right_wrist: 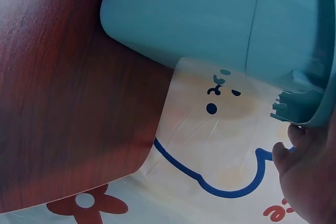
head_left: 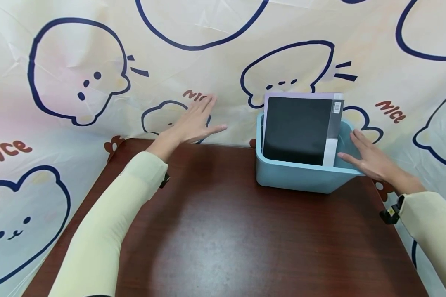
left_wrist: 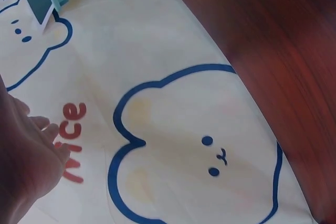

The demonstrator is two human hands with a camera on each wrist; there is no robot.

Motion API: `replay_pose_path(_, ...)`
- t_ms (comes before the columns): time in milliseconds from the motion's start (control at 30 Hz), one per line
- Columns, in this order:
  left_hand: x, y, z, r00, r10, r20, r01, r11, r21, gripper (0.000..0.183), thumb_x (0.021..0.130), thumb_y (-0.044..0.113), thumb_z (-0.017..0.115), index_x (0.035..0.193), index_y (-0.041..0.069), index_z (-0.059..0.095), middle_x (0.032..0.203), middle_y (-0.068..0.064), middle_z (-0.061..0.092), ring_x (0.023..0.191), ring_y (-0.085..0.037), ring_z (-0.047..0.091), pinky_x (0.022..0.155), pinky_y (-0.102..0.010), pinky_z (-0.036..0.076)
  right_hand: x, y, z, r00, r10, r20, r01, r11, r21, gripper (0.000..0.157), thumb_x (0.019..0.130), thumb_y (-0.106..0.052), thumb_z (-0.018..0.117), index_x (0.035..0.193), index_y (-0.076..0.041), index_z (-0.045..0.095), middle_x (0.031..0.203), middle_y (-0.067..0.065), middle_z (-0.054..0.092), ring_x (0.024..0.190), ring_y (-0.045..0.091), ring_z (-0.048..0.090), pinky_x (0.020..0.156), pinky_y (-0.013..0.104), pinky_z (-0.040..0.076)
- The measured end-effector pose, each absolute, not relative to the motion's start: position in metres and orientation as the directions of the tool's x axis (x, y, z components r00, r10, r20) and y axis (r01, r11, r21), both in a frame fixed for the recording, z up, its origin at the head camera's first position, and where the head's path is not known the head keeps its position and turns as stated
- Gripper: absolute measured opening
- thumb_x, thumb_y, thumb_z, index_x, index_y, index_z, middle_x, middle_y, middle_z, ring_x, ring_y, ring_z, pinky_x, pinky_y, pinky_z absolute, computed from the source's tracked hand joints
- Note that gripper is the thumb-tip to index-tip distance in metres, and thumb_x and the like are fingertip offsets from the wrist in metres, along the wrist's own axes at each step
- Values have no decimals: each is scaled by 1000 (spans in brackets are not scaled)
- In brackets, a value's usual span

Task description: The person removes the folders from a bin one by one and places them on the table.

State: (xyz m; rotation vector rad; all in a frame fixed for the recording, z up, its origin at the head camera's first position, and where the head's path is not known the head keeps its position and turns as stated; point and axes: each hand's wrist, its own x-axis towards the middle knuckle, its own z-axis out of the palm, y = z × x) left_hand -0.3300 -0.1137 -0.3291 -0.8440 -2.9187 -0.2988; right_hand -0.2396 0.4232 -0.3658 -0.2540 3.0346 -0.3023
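A light-blue plastic bin stands at the back right of the table. Upright in it leans a flat, book-like item with a black face, lilac edge and barcode label; its lower part is hidden by the bin wall. My right hand lies at the bin's right rim, fingers and thumb extended; the right wrist view shows the fingers at the rim's edge. To the left, my left hand is held up before the back wall covering, fingers extended, with nothing in it and apart from the bin.
The dark brown wooden table runs back to a cream wall covering printed with blue bear outlines. The covering also hangs along the left and right table edges. A dark wrist device sits at the right cuff.
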Motion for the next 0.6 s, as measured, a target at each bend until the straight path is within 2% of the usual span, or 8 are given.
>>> replay_pose_path(167,-333,-100,-328,-833,534,147,554,808,202,102,86,81,32,157,19,-7,165,-3,-3,151,-22,0,122,-45,5,-240,422,-366,-980,-179,-92,-159,969,-189,92,97,-60,41,155,-3,-4,161,17,-17,146,45,-6,109,72,10)
replay_pose_path(400,-341,-78,-325,-853,510,112,521,820,236,103,83,85,31,157,25,-8,165,2,-6,151,-19,0,122,-43,7,-240,424,-368,-980,-184,-70,-168,967,-189,89,98,-58,40,156,-5,-3,162,13,-17,148,41,-7,110,71,10)
replay_pose_path(600,-349,-57,-324,-853,510,109,518,807,284,102,83,83,34,157,25,-6,165,3,-7,151,-20,-1,121,-45,7,-239,423,-369,-981,-184,-58,-169,965,-203,88,98,-58,40,156,-6,-2,162,13,-16,148,41,-6,110,71,10)
